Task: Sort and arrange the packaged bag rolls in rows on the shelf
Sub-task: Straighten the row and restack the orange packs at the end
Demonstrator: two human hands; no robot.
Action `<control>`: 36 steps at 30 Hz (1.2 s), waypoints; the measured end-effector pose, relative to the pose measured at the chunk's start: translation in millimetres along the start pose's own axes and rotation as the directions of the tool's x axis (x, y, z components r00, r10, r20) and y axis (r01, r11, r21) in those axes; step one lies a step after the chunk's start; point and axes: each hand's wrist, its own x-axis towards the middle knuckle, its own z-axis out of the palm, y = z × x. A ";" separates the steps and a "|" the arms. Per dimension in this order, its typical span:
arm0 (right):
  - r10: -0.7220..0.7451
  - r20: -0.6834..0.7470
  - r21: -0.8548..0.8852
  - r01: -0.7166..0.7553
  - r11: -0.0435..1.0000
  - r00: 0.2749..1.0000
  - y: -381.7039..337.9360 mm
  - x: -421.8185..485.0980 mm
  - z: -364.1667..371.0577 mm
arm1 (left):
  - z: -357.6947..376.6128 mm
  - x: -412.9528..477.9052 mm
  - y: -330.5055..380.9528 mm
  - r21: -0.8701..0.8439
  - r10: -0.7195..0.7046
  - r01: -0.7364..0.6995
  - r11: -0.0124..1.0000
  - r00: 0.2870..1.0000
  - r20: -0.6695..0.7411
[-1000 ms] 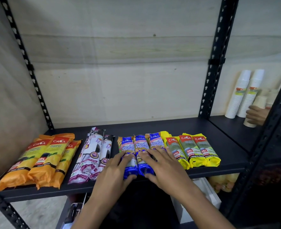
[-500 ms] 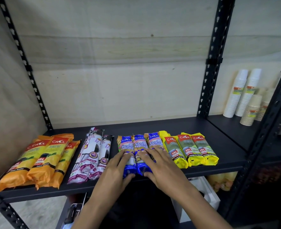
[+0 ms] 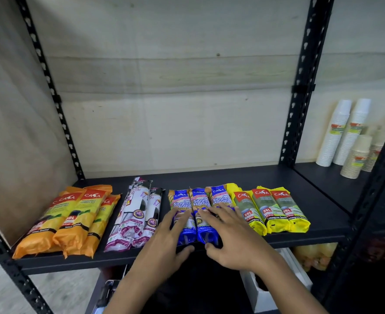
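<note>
Hands down on the Singlet Handle rolls (image 3: 199, 201)
Left hand (image 3: 166, 243), right hand (image 3: 230, 241) press flat, fingers spread; yellow 25L rolls (image 3: 267, 211) just rightward.

Single head-worn view, close up.
It faces the shelf (image 3: 266, 177) head-on from its front edge, tilted slightly downward.

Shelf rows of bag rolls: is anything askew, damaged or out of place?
Only minor. The two white packs lie slanted, the left one reaching further back than its neighbour, so their ends are uneven. The rightmost orange pack sits partly under the one beside it. No damage or spill shows.
</note>
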 end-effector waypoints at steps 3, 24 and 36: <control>0.006 0.041 0.052 -0.008 0.999 0.999 -5.2 4.0 -10.3 | -17.2 -2.7 -2.7 -0.016 0.062 -0.063 0.998 0.998 -0.017; -0.140 0.020 0.331 0.126 0.935 0.990 -128.0 94.5 14.0 | -84.2 -48.5 -70.7 -0.009 -0.253 0.254 0.967 0.967 0.012; -0.111 0.050 0.270 0.094 0.958 0.993 -134.8 100.5 24.4 | -66.4 -56.9 -85.4 -0.045 -0.285 0.284 0.958 0.958 -0.038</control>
